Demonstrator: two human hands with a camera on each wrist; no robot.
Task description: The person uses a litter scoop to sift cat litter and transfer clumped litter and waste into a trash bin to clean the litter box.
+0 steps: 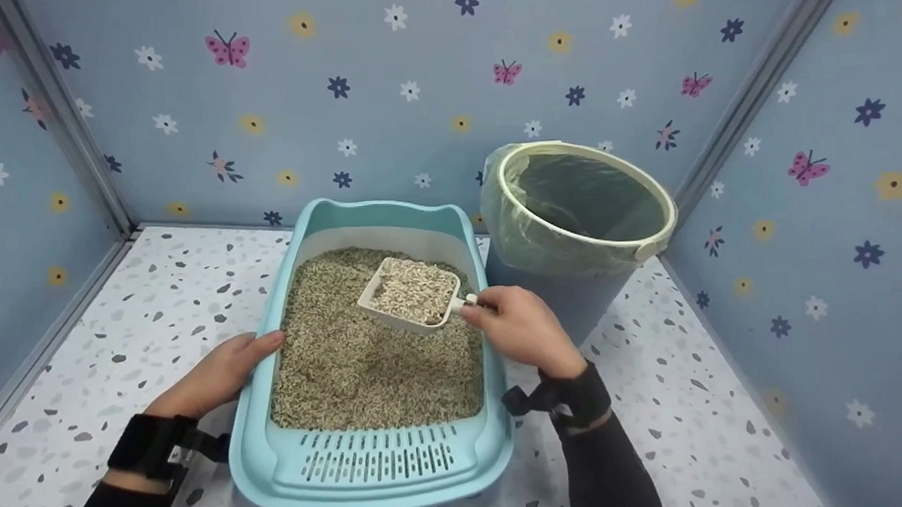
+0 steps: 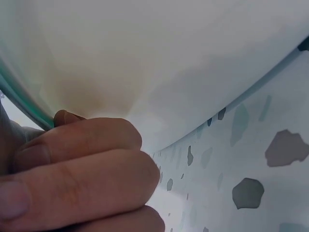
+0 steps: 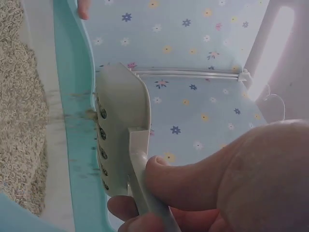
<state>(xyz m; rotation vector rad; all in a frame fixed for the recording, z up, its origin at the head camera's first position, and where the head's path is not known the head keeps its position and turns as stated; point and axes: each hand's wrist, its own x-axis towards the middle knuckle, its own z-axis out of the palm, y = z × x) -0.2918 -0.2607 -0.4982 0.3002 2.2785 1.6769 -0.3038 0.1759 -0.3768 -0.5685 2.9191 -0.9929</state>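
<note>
Right hand [image 1: 522, 327] pinches the scoop [image 1: 413, 294], which points leftward, long axis across the litter tray [image 1: 377, 498]; left hand [image 1: 216, 373] grips that tray's left rim.

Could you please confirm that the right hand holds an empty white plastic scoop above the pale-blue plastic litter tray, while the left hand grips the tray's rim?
Not quite: the head view shows the white plastic scoop loaded with pale granular litter, not empty. The right hand does hold it above the pale-blue plastic litter tray, and the left hand grips the tray's rim.
</note>
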